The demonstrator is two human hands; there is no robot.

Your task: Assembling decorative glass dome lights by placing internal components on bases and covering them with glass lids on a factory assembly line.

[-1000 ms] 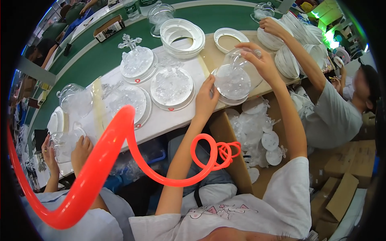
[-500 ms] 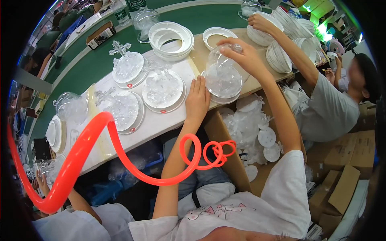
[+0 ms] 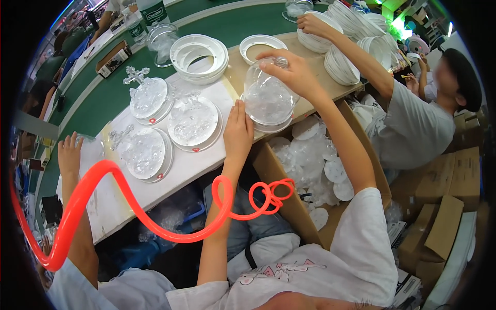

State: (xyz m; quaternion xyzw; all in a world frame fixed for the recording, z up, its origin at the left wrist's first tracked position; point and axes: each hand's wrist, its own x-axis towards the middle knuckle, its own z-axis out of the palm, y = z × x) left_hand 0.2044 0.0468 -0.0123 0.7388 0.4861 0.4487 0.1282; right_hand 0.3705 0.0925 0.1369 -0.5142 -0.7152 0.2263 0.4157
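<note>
The right hand (image 3: 297, 72) grips the top of a clear plastic dome (image 3: 267, 98) from above, fingers curled over its crown. The left hand (image 3: 237, 132) lies flat and open against the dome's near-left side, steadying it rather than clasping. Compared with a second ago, the dome has come down from mid-air and now sits on a white round base at the table edge (image 3: 206, 170), so the cover looks seated, or nearly so.

Left of the dome lie three white discs carrying clear crystal-like pieces (image 3: 192, 121), one of them with a clear cross (image 3: 135, 75). Beyond the dome stands one stack of white rings (image 3: 199, 54) and one single ring (image 3: 263, 46). Just below the dome, one open cardboard box (image 3: 315, 181) holds many round clear discs, too many to count. One red coiled hose (image 3: 155, 217) loops across the near side.
</note>
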